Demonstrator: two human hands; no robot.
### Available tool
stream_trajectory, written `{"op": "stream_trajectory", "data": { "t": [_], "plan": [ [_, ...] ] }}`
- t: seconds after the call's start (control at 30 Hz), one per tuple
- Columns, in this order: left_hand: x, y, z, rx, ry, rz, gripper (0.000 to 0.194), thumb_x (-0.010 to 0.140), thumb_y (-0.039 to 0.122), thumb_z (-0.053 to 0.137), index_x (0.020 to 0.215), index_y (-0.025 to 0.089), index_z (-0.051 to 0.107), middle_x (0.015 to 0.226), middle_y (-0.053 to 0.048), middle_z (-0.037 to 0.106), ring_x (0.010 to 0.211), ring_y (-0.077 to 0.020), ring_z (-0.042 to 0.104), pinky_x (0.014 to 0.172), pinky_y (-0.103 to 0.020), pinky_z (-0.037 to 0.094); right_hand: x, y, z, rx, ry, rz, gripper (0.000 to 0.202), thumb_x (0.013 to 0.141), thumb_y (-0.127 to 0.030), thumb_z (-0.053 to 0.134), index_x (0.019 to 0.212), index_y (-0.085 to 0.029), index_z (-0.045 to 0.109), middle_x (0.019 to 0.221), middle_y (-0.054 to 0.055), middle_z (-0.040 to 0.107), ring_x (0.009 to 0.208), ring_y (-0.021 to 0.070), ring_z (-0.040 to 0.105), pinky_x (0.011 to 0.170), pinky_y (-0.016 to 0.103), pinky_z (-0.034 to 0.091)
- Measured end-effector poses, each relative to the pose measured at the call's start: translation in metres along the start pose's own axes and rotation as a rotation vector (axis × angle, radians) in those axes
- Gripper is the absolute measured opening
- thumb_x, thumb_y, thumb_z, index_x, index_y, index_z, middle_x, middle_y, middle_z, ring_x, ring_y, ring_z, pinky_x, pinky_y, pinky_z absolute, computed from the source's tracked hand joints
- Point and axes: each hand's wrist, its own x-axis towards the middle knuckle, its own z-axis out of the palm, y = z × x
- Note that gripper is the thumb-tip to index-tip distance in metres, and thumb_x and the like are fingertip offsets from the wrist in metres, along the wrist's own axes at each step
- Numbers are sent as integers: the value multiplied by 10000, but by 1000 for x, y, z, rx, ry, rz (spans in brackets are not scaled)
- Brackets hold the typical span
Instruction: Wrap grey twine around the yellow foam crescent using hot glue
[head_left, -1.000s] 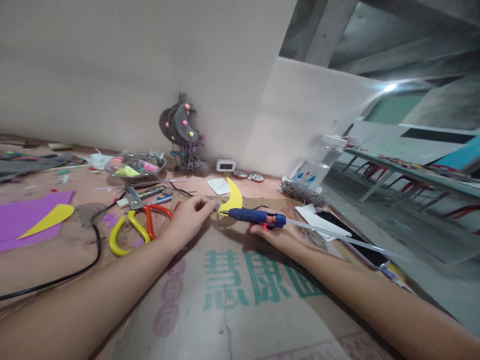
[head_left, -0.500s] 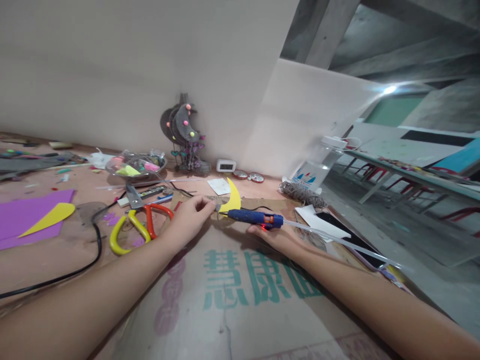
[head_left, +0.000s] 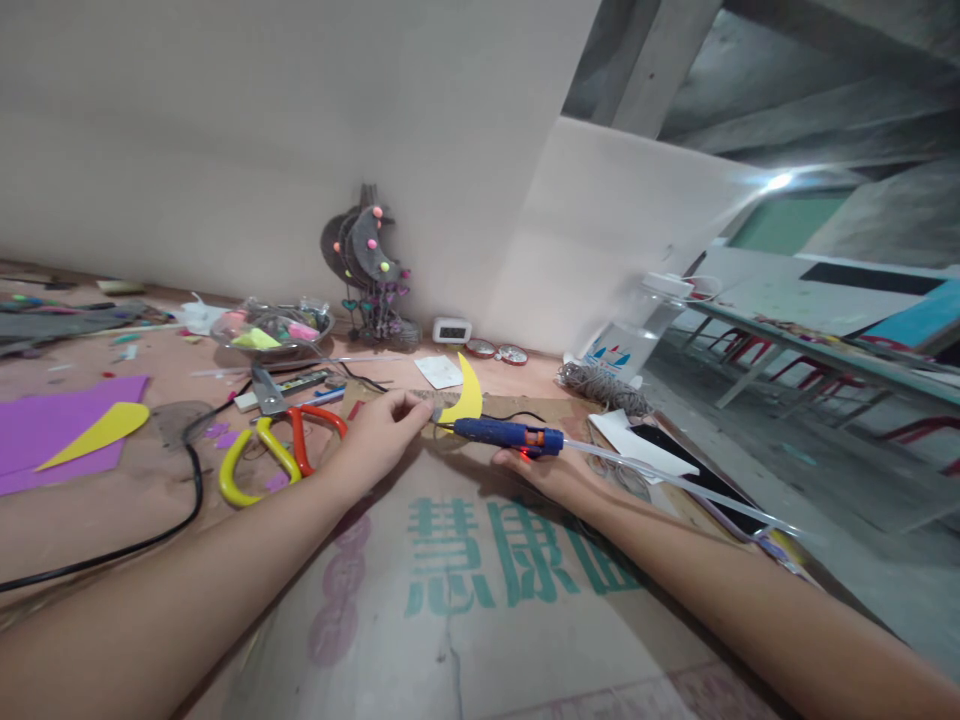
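My right hand (head_left: 544, 472) is wrapped round a blue hot glue gun (head_left: 499, 433), with a red light glowing on it and a long clear glue stick out of its back. Its nozzle points left, close to my left fingertips. My left hand (head_left: 390, 425) pinches the lower end of a yellow crescent moon cutout (head_left: 466, 395). A small grey bit shows at those fingertips; I cannot make out what it is. Both hands are above a printed cardboard sheet (head_left: 442, 660).
Scissors (head_left: 255, 465) with yellow and red handles lie left, near purple foam sheets (head_left: 45, 420) and a black cord (head_left: 196, 480). Behind stand a bowl (head_left: 277, 350) of craft bits, a grey moon ornament (head_left: 367, 250) and a small clock (head_left: 452, 330). Grey yarn (head_left: 604, 388) lies right.
The glue gun has shifted very slightly left, its nozzle still beside my left fingertips. Both hands keep their grips.
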Motion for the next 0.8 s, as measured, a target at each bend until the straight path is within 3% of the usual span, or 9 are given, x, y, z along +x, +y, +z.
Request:
{"op": "stream_trajectory", "data": {
  "t": [0.8],
  "plan": [
    [0,-1,0,-9,-3,9,247,742,384,514,611,175,501,546,48,468,512,-95,416,486,-210,298,3,4,0,-101,62,8,280,691,-476,593,731,-207,531,608,-22,518,529,120,437,485,234,358]
  ]
}}
